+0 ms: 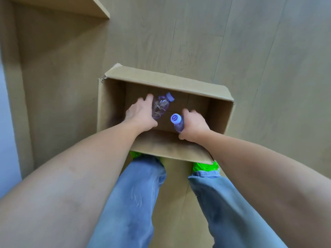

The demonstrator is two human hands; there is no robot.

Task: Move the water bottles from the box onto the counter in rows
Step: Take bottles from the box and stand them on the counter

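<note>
Forearms reach into box [222, 113]; left hand [138, 113] fingers wrap tilted bottle [160, 106], right hand [194, 125] fingers clamp upright bottle [178, 123]. Risk: smooth plastic slipping during lift, bottles clipping box rim

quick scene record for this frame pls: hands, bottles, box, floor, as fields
left hand: grips left bottle, inside the box
right hand: grips right bottle, inside the box
left bottle: clear, pale purple cap, tilted with cap pointing up and right
right bottle: cap faces the camera, body mostly hidden by the hand
box: cardboard, open top, on the floor, no other bottles visible in it
floor: wood-look planks
counter: not identifiable in view
person: standing behind the box, jeans, green shoes
</note>
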